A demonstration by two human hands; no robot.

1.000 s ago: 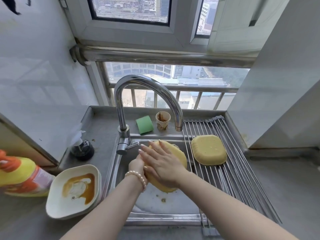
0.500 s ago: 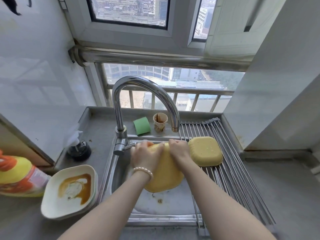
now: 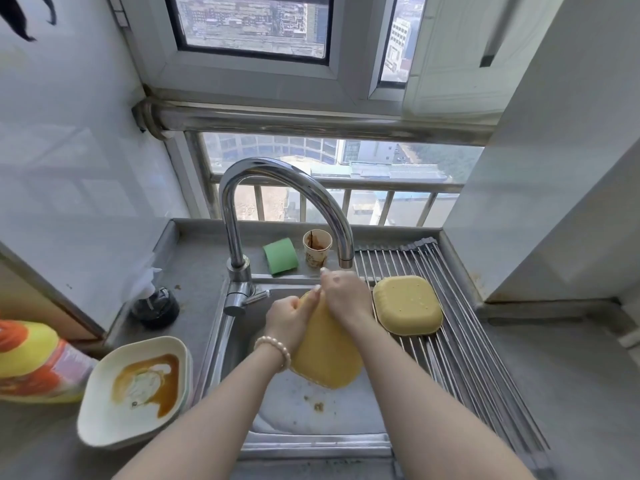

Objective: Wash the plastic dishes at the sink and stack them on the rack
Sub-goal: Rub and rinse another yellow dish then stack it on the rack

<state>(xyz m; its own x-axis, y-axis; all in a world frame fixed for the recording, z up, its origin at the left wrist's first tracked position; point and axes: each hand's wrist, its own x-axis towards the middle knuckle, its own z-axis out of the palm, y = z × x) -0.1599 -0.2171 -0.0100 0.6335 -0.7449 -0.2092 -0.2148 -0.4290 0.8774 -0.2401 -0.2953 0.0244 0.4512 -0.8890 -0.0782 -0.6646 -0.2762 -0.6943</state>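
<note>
Yellow dish (image 3: 325, 355) hangs tilted over the sink (image 3: 311, 410), which serves as landmark; the left hand (image 3: 289, 318) grips its left edge, fingers curled round it, and the right hand (image 3: 346, 296) holds its upper edge beneath the tap (image 3: 277, 188). No water stream is visible, so whether rinsing is under way is unclear. Left of the sink, a sauce-stained white dish (image 3: 135, 386) waits unwashed on the worktop (image 3: 571, 393), apparently on another dish. Right of the sink, one yellow dish lies inverted (image 3: 407, 304) on the rack (image 3: 460, 341): roughly a third done. Behind the sink stand a green sponge (image 3: 280, 255) and a stained paper cup (image 3: 317, 247). Both hands hide the held dish's inner face.
</note>
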